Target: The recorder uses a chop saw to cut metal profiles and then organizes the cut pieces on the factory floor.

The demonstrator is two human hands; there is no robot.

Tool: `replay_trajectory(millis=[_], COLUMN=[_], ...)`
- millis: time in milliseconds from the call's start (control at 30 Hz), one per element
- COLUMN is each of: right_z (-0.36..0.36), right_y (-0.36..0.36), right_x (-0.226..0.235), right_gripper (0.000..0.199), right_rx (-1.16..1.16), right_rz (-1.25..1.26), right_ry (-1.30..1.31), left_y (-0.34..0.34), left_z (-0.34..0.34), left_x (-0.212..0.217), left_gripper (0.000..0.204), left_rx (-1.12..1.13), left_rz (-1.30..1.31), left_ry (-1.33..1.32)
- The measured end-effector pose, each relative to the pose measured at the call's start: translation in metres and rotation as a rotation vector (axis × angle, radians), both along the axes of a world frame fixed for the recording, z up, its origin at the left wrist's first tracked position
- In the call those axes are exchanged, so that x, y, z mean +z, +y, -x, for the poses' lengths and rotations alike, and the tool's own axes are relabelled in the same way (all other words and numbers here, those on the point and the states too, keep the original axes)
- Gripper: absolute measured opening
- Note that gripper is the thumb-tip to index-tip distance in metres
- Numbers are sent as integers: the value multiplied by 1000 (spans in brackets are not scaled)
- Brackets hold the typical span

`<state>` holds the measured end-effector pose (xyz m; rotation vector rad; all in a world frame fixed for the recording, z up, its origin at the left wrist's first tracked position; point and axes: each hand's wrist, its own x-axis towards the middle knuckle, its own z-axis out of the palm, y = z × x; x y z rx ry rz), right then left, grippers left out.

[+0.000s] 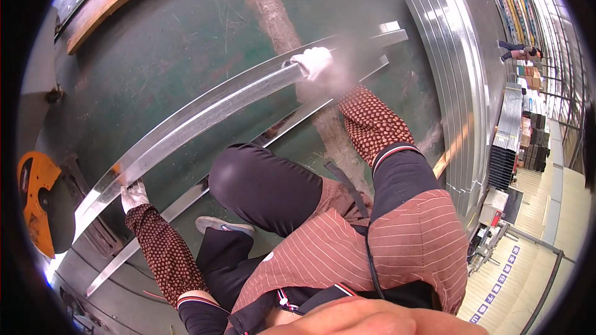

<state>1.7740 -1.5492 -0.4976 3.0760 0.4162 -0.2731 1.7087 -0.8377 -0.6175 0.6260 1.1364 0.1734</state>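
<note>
A long, shiny metal channel (205,111) slants across the middle, from the far right down to the near left. My left hand (134,196), in a white glove, pinches its near edge close to the left end. Farther right, my right hand (315,64), gloved in white too, is closed round the channel; a hazy smear covers part of that wrist. A second, thinner metal strip (186,200) lies on the green floor, passing behind my bent knee. Beside the channel's left end stands an orange cut-off saw (38,201) with a dark round disc (60,208).
Stacked long metal profiles (450,87) run along the right side. A wooden beam (124,6) lies at the far left. A worn pale strip (267,9) crosses the green floor (186,43). Farther right are another person (523,53), boxes (532,77) and metal bundles (509,118).
</note>
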Motion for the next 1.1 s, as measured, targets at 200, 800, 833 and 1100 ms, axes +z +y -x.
replay_trajectory(millis=[200,800,833,1100], right_z=[-24,49,52,42], right_y=[-7,-70,-50,-115], right_x=[-11,-36,-26,-81], right_gripper=[30,85,85,64], right_rx=[-59,-805,-918,-1436], right_rz=[92,-119,-66,-1754], right_ry=[113,-255,-218,-16], left_y=[-13,-61,-47,-100], left_z=[-7,-15,-6,-32], left_x=[-13,-36,-32,-33], left_gripper=[28,24,24,27], left_rx=[71,-150,-136,-171], left_rz=[2,-71,-93,-27], left_ry=[48,140,152,83])
